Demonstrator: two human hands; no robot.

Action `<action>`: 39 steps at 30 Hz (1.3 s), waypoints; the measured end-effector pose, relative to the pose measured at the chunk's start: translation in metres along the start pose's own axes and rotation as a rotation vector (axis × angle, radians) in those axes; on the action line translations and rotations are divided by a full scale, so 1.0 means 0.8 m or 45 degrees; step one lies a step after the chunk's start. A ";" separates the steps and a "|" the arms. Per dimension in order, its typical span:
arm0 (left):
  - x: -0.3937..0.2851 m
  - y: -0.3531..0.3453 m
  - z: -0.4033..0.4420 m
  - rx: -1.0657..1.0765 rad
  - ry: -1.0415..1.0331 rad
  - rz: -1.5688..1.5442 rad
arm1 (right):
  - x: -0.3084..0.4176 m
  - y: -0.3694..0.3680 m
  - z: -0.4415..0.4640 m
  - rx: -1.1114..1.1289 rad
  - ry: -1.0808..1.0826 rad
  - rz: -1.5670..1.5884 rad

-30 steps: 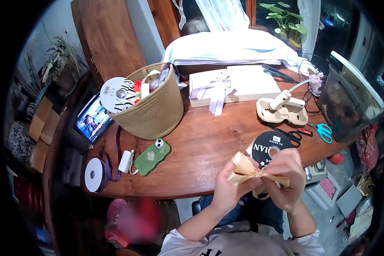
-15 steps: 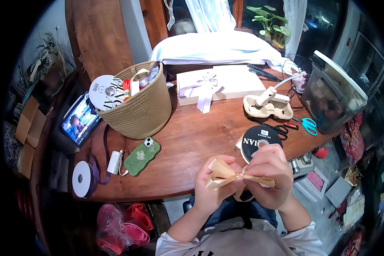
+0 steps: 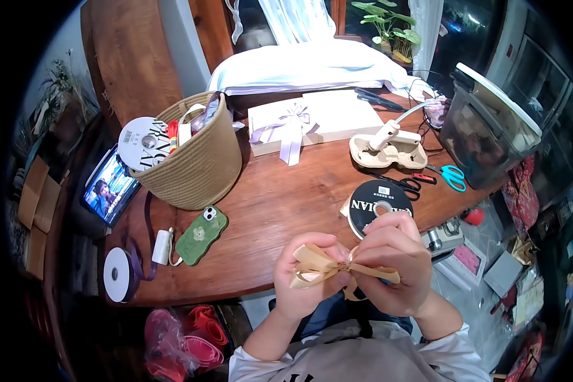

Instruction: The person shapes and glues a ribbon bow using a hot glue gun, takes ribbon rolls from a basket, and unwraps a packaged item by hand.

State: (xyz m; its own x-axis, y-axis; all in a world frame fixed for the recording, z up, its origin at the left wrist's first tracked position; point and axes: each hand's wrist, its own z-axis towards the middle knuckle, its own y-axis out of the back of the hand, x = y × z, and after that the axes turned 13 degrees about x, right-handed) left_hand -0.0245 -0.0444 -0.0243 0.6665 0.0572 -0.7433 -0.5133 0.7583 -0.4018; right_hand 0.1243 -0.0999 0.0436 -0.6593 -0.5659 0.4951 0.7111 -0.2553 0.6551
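A gold satin ribbon bow [image 3: 318, 268] is held between my two hands, over the front edge of the table. My left hand [image 3: 299, 299] is closed on the bow's left loops, its thumb near the knot. Fingers of my right hand [image 3: 398, 274] pinch the ribbon by the knot and along the right loop. A ribbon tail hangs beneath the knot. Just beyond my right hand lies a black ribbon spool [image 3: 369, 202] with white lettering, partly covered by my fingers.
On the wooden table [image 3: 280, 210] are a woven basket [image 3: 200, 162], a green phone [image 3: 201, 237], a purple ribbon spool [image 3: 117, 274], and a white box [image 3: 344, 121] with a lilac bow. A glue gun [image 3: 388, 135] rests in a cardboard holder near teal scissors [image 3: 453, 177] and a plastic bin [image 3: 477, 127].
The bow has turned slightly in my hands, and both hands still grip it. The view has shifted a little, so the table's things appear farther left.
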 end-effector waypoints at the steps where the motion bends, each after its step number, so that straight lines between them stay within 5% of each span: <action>1: 0.001 -0.001 0.001 -0.013 0.003 -0.012 | -0.001 0.001 -0.001 0.000 -0.020 0.005; 16: 0.015 -0.004 0.017 -0.001 0.077 -0.253 | -0.035 0.009 -0.009 -0.091 0.030 0.065; 25: 0.019 -0.016 0.024 -0.151 0.252 0.064 | -0.047 0.010 -0.012 -0.088 0.009 0.107; 39: 0.008 -0.001 0.031 0.024 0.390 0.372 | -0.064 0.009 -0.013 0.101 -0.170 0.403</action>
State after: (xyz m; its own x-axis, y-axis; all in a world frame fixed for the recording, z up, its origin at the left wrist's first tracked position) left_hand -0.0065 -0.0283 -0.0156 0.3014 0.0785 -0.9503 -0.6452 0.7506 -0.1426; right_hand 0.1654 -0.0809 0.0171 -0.4387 -0.4986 0.7476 0.8678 -0.0190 0.4965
